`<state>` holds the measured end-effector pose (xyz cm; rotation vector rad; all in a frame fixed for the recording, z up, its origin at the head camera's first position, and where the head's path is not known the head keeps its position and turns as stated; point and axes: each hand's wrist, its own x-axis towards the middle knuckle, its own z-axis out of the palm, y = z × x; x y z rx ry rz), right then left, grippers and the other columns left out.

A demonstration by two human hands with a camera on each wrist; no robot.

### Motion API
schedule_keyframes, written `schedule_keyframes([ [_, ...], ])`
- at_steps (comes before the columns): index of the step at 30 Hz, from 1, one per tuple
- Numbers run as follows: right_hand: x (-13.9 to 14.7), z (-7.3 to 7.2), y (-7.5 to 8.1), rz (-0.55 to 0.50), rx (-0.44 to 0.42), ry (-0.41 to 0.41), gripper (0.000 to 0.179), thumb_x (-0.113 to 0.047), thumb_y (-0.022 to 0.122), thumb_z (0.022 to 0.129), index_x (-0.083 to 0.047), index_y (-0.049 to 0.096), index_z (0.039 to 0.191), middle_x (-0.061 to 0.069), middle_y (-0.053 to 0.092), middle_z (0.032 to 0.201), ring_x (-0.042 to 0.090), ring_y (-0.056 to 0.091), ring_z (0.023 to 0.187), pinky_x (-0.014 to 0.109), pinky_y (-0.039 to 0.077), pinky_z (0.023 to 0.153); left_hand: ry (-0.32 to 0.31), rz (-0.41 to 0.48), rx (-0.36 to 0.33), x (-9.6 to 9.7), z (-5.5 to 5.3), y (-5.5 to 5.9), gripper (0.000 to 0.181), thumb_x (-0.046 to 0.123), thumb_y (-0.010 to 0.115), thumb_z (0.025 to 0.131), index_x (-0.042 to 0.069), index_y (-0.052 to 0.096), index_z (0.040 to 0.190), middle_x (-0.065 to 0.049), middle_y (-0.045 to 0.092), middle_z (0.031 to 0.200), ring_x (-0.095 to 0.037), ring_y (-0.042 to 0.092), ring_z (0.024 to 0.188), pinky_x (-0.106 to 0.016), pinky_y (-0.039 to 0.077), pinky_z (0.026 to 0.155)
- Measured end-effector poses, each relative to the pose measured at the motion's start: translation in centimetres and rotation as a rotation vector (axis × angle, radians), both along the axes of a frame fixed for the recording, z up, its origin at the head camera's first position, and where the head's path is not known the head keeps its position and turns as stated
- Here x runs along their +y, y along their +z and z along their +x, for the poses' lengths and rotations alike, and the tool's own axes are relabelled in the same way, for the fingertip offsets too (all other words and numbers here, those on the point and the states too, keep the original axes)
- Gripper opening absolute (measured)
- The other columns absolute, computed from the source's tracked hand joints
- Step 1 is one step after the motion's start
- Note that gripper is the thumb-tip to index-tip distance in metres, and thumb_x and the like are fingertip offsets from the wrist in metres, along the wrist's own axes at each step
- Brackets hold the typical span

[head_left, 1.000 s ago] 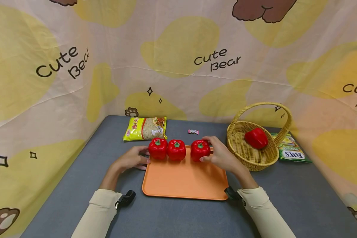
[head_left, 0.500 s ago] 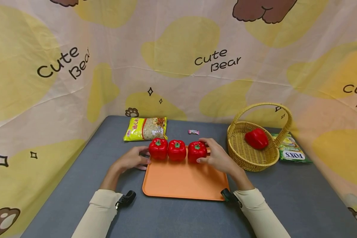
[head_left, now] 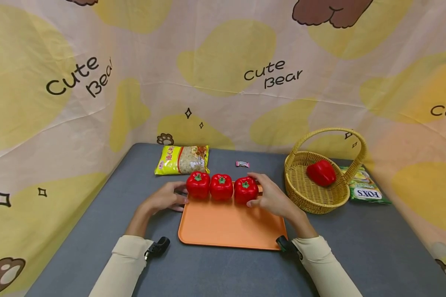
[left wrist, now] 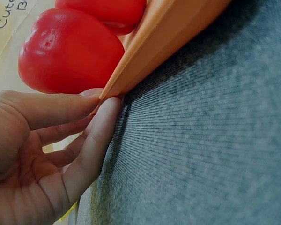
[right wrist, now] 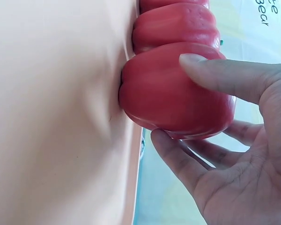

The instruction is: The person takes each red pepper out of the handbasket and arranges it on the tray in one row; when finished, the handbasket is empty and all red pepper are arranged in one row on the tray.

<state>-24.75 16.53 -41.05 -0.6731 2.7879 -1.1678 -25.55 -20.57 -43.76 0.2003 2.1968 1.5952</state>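
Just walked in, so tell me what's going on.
A person's right hand grips the rightmost of three glossy red bell peppers in a row along the far edge of an orange rectangular tray. The left hand pinches the tray's left edge. A fourth red pepper lies in a yellow wicker basket.

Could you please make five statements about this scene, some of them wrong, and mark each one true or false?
1. The left hand pinches the edge of the orange rectangular tray. True.
2. Only two peppers stand in the row along the tray's far edge. False: there are three.
3. The right hand holds a glossy red bell pepper. True.
4. The yellow woven basket contains another red pepper. True.
5. That basket stands left of the tray. False: it stands to the right.
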Motion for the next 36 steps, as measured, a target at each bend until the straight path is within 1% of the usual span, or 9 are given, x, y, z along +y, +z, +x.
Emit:
schedule_keyframes([
  [3,0.03,-0.04,-0.05,-0.005,0.002,0.009,0.090,-0.008,0.088,0.080,-0.003,0.043,0.159,0.019,0.051,0.152,0.037,0.051,0.139,0.060,0.043,0.118,-0.002,-0.003,0.001,0.00,-0.11,-0.07,0.070,-0.004,0.064,0.095,-0.014,0.033,0.157,-0.029,0.050,0.139,-0.020,0.068,0.096,-0.038,0.068,0.080],
  [7,-0.08,-0.08,-0.13,-0.012,0.007,-0.001,0.089,-0.010,0.089,0.082,-0.003,0.043,0.158,0.020,0.053,0.148,0.037,0.052,0.137,0.058,0.045,0.117,-0.002,-0.004,-0.001,-0.01,-0.13,-0.06,0.071,-0.003,0.065,0.095,-0.014,0.033,0.157,-0.029,0.051,0.139,-0.020,0.068,0.096,-0.038,0.068,0.080],
  [10,-0.15,-0.08,-0.10,-0.008,0.010,-0.007,0.092,-0.012,0.091,0.081,-0.004,0.043,0.159,0.019,0.053,0.147,0.036,0.052,0.137,0.058,0.044,0.118,-0.001,-0.005,-0.001,-0.06,-0.14,-0.09,0.071,-0.003,0.066,0.095,-0.014,0.033,0.157,-0.029,0.051,0.138,-0.020,0.068,0.096,-0.039,0.068,0.080],
  [14,-0.05,-0.06,0.00,-0.003,0.006,-0.005,0.096,-0.010,0.091,0.078,-0.006,0.042,0.160,0.019,0.053,0.148,0.036,0.052,0.138,0.059,0.044,0.118,-0.002,-0.007,0.002,-0.08,-0.17,-0.14,0.071,-0.003,0.066,0.095,-0.014,0.034,0.157,-0.029,0.051,0.138,-0.021,0.068,0.096,-0.039,0.068,0.080],
  [22,0.13,-0.07,-0.12,-0.007,0.009,0.003,0.090,-0.005,0.087,0.082,-0.003,0.042,0.159,0.020,0.053,0.149,0.038,0.053,0.137,0.059,0.047,0.116,-0.005,-0.003,0.002,-0.05,-0.12,0.04,0.070,-0.003,0.066,0.095,-0.014,0.034,0.157,-0.030,0.051,0.138,-0.021,0.068,0.097,-0.039,0.068,0.080],
  [36,0.20,-0.07,-0.11,-0.013,0.013,0.003,0.090,-0.006,0.089,0.081,-0.002,0.043,0.159,0.020,0.054,0.149,0.037,0.053,0.137,0.059,0.046,0.116,-0.010,-0.007,0.000,-0.04,-0.21,-0.08,0.071,-0.003,0.066,0.095,-0.013,0.034,0.157,-0.029,0.051,0.138,-0.022,0.068,0.099,-0.039,0.068,0.081],
])
